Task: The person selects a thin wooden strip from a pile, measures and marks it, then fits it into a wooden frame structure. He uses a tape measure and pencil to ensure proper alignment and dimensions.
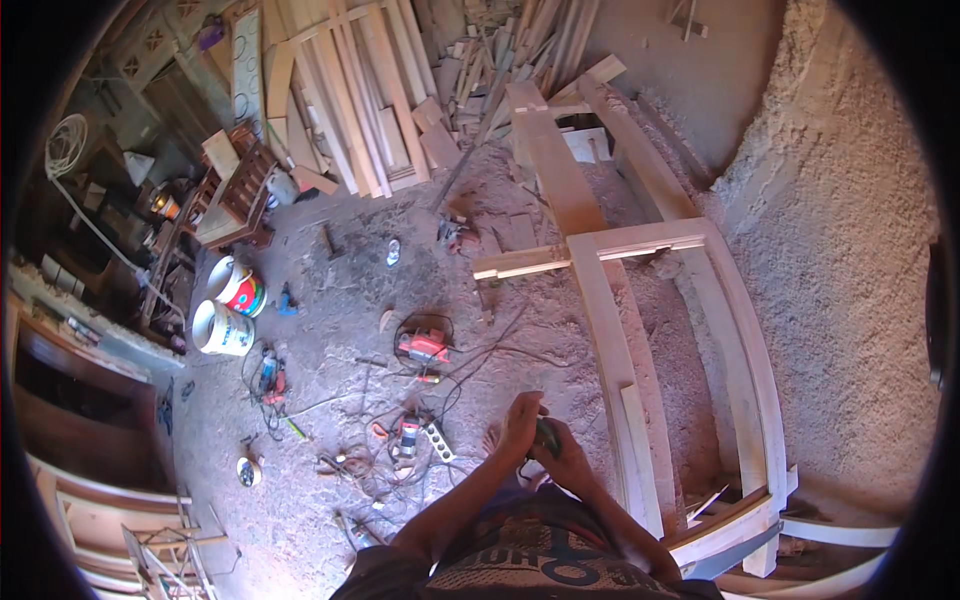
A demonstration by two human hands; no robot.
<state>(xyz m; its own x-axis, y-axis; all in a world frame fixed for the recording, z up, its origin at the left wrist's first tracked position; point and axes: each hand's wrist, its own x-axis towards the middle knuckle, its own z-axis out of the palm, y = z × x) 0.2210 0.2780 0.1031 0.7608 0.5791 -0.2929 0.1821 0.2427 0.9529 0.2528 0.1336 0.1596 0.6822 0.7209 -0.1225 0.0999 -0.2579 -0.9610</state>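
My left hand (519,422) and my right hand (566,464) are close together in front of my body, at the lower middle of the view. Between them is a dark green and black object (547,437), mostly covered by my fingers, so its exact kind does not show. My right hand is closed round its near side, and the curled fingers of my left hand are against its other side. Just right of my hands stands a long pale wooden frame (598,310) with several rails and a board laid across it.
On the floor to the left lie a red power tool (424,345), another power tool (408,437), a power strip (438,442) and tangled cords. Farther left are two buckets (222,330) and a blue-red tool (270,378). Planks (345,90) lean at the back; a rough wall (840,250) rises at right.
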